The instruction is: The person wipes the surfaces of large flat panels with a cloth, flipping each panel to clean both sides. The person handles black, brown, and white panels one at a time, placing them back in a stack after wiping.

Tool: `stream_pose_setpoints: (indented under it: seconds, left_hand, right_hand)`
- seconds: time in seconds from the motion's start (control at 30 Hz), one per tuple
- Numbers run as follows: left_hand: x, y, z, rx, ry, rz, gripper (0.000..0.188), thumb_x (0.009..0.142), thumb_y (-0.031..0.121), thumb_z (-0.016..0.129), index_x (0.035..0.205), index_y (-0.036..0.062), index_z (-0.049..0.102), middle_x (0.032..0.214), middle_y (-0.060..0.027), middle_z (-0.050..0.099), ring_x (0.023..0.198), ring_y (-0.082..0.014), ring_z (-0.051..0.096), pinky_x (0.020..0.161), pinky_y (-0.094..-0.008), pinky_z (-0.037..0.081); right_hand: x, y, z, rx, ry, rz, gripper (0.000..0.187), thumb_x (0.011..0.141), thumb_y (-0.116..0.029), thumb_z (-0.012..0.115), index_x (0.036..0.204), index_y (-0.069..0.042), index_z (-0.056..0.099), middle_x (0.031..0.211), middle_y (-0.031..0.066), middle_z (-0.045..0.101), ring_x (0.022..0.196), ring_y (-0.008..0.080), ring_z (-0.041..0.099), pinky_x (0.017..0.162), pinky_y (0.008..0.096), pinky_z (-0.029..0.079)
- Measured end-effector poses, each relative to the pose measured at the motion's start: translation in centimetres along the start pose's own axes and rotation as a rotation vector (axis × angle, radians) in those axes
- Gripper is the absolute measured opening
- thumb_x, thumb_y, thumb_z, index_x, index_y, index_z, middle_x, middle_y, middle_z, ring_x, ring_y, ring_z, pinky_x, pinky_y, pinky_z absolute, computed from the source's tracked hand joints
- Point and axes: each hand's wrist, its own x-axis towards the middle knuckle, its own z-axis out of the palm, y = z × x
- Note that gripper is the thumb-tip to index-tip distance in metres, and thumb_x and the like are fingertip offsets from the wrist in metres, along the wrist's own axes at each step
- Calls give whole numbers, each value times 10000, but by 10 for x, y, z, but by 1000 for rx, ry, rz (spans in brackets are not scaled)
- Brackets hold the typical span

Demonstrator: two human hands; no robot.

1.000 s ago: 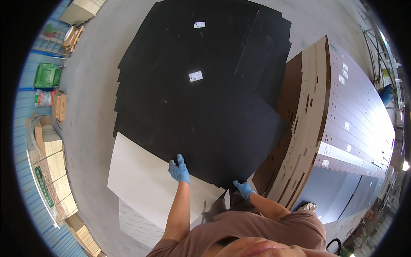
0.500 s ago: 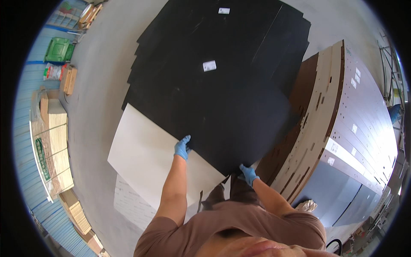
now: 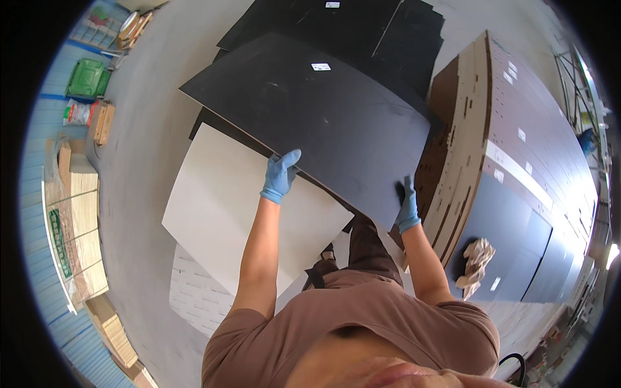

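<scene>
A large dark panel (image 3: 323,116) with a white label is lifted off the stack of black panels (image 3: 278,22) and slants above it. My left hand (image 3: 280,174), in a blue glove, grips its near long edge, thumb on top and fingers underneath. At the panel's right edge, my right hand (image 3: 407,205), also gloved, is closed on the side; part of its fingers is hidden. Below my left hand lies a white panel (image 3: 226,200), its upper edge partly under the dark panel's shadow.
To my right stands a tall stack of drilled brown panels (image 3: 517,123) with grey-blue boards (image 3: 504,239) and crumpled paper (image 3: 477,265) on it. A printed sheet (image 3: 197,284) lies under the white panel. Along the left wall are wrapped boards (image 3: 81,226) and a green bin (image 3: 88,79).
The top dark panel has risen off the stack and tilted, turning slightly. Both my hands have moved up with it, the right one shifting outward along its right side.
</scene>
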Motion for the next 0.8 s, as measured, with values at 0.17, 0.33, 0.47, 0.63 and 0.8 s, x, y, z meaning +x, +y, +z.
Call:
stream_pose_setpoints:
  seconds: [0.17, 0.33, 0.47, 0.63, 0.8]
  left_hand:
    - [-79, 52, 19, 213, 13, 273, 191, 858, 260, 798, 898, 85, 734, 802, 45, 644, 676, -68, 545, 603, -259, 427]
    - [-194, 110, 39, 328, -113, 405, 184, 871, 182, 780, 928, 25, 704, 819, 9, 650, 704, -66, 546, 638, -260, 445]
    - [-274, 147, 69, 702, -321, 687, 195, 837, 183, 799, 831, 22, 689, 721, -40, 656, 624, -131, 592, 607, -312, 486]
    - [-389, 114, 136, 1172, -523, 1339, 228, 805, 238, 739, 688, 52, 679, 610, -105, 608, 529, -272, 613, 500, -419, 493]
    - [-483, 56, 186, 1506, -876, 1568, 65, 717, 130, 726, 740, 76, 698, 706, -106, 624, 590, -224, 617, 451, -379, 395]
  right_hand:
    - [-90, 14, -29, 84, -316, 33, 252, 900, -287, 739, 1049, -84, 743, 1037, 83, 730, 967, 236, 682, 916, 396, 566]
    - [-154, 103, -80, 219, -437, 23, 379, 954, -258, 699, 1267, -45, 680, 1211, 77, 720, 1093, 226, 676, 999, 375, 540]
    - [-191, 138, -79, 42, -723, 193, 581, 1019, -553, 574, 1314, -58, 644, 1247, 78, 705, 1113, 234, 668, 1007, 364, 529]
    - [-217, 134, -61, 102, -732, 73, 591, 1017, -559, 574, 1313, -52, 645, 1245, 83, 705, 1111, 237, 668, 1004, 365, 530]
    - [-260, 145, -141, 197, -649, -17, 601, 1015, -565, 573, 1311, -47, 646, 1244, 87, 704, 1109, 240, 669, 1000, 366, 531]
